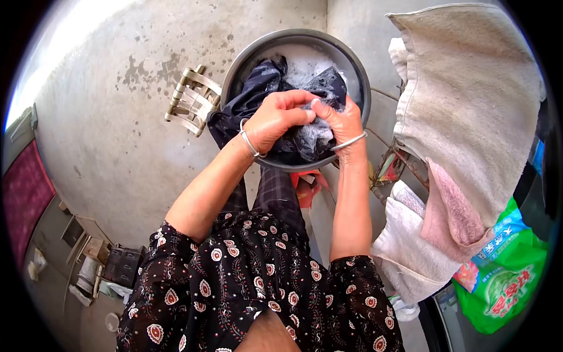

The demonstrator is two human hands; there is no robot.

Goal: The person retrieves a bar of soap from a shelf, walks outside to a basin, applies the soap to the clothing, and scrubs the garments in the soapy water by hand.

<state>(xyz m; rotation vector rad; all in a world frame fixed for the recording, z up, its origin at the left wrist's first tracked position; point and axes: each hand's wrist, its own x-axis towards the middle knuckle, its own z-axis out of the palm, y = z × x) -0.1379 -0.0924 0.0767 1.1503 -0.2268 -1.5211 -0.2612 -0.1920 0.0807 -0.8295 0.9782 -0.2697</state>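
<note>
A dark, wet garment [258,88] lies bunched in a round grey basin [359,70], with white suds [302,61] around and on it. Part of the cloth hangs over the basin's left rim. My left hand [281,117] is closed on the garment over the middle of the basin, fingers curled inward. Close beside it, my right hand [340,120] grips another soapy fold of the same cloth, its thumb nearly meeting the left fingers. Foam covers the bunched fabric between and below both hands. Each wrist wears a silver bangle.
A small woven-strap stool [193,101] stands left of the basin on the water-spotted concrete floor [117,141]. Towels [469,88] hang from a rack at the right, above a green detergent bag [504,281]. Something red [311,189] sits below the basin. Boxes [123,264] lie lower left.
</note>
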